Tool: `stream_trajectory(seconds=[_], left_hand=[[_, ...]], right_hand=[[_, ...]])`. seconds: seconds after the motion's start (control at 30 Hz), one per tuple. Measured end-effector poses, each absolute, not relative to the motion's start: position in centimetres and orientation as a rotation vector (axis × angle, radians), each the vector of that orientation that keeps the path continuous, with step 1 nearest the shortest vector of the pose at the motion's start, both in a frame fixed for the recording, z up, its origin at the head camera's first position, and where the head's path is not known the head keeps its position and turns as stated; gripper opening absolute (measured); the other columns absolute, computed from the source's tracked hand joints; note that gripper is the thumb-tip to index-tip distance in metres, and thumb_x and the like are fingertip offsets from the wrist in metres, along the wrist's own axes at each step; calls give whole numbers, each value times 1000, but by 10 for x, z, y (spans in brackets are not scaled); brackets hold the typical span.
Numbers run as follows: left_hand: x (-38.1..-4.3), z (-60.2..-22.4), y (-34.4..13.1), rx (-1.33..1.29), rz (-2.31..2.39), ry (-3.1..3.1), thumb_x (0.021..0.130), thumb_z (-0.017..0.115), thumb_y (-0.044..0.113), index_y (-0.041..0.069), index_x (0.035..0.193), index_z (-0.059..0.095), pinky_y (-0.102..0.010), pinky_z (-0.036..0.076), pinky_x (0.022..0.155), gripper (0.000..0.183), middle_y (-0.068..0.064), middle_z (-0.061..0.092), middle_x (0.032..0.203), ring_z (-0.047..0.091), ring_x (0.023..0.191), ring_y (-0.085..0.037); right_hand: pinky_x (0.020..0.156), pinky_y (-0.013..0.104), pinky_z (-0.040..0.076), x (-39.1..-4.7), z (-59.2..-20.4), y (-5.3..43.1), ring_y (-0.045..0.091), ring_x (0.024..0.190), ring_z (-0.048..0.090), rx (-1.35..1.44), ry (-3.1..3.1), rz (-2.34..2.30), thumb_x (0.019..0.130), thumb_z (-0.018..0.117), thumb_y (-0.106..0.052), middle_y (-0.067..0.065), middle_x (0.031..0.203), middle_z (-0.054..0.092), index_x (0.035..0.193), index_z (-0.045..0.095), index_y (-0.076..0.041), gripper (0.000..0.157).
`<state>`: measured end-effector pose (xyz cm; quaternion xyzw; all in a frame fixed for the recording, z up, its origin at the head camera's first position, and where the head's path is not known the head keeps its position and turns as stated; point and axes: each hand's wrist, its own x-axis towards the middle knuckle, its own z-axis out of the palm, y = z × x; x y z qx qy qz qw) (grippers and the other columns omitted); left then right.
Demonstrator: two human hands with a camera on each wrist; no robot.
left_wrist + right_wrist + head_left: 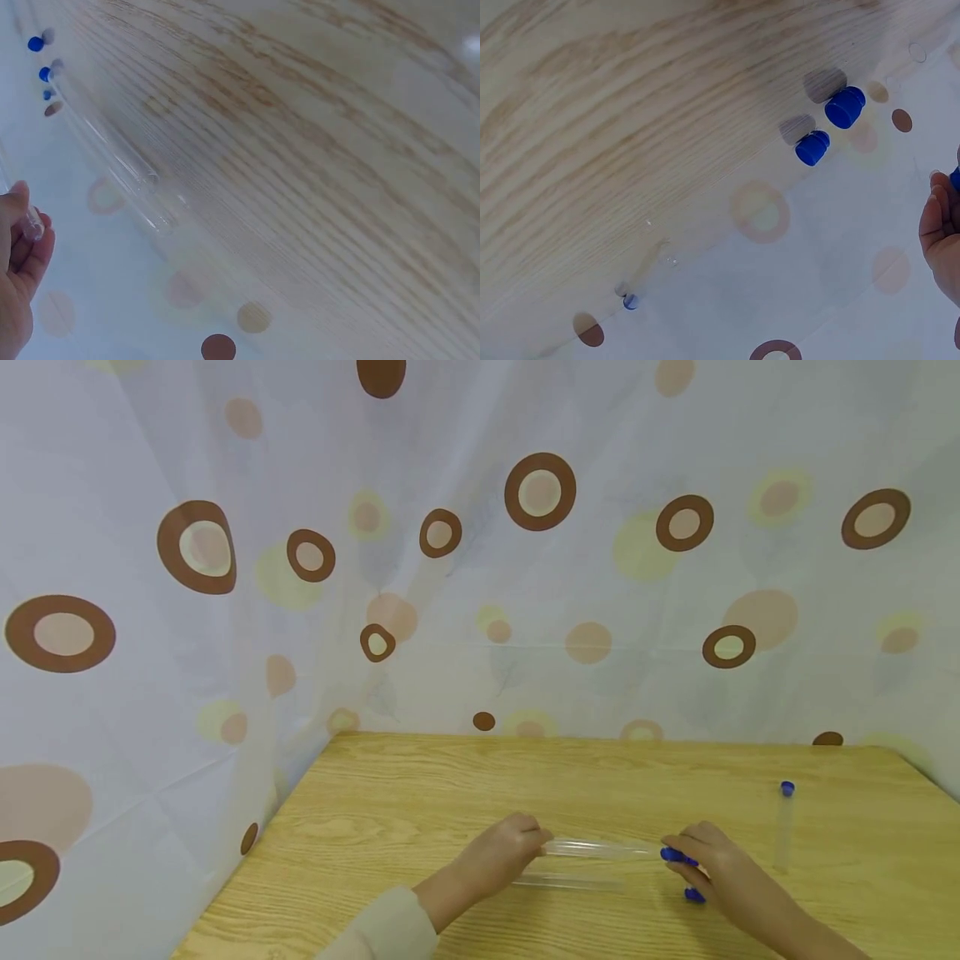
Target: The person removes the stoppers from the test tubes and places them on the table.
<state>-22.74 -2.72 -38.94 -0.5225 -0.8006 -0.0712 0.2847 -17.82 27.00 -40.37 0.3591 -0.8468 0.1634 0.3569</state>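
My left hand grips a clear test tube near one end and holds it sideways above the table. In the left wrist view, a rounded end of this tube shows between thumb and fingers. Thumb and fingers of my right hand pinch a blue cap, right by the tube's other end. Below my left hand more clear tubes lie on the wood, seen in the left wrist view as two side by side. Two loose blue caps sit under my right hand.
A clear tube with a blue cap on its far end lies on the right of the wooden table. A white curtain with brown rings and pale dots rises behind the table and along its left side.
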Motion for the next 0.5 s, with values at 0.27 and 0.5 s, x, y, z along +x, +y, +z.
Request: stream_trajectory(seconds=[0.27, 0.5], left_hand=[[-235, -390, -25, -1356, -161, -2153, 80, 70, 12, 7, 94, 69, -1, 45, 72, 15, 1, 63, 83, 60, 77, -6], [-238, -390, -25, -1327, -158, -2240, 82, 68, 9, 6, 96, 68, -2, 46, 73, 14, -1, 64, 86, 62, 80, -8]], right_hand=[[57, 5, 40, -185, -402, 275, 5, 72, 48, 895, -2224, 379, 83, 64, -27, -3, 79, 56, 85, 68, 1, 28], [52, 13, 45, -190, -401, 279, 8, 69, 48, 837, -2294, 314, 63, 80, -4, -4, 77, 57, 84, 68, 1, 25]])
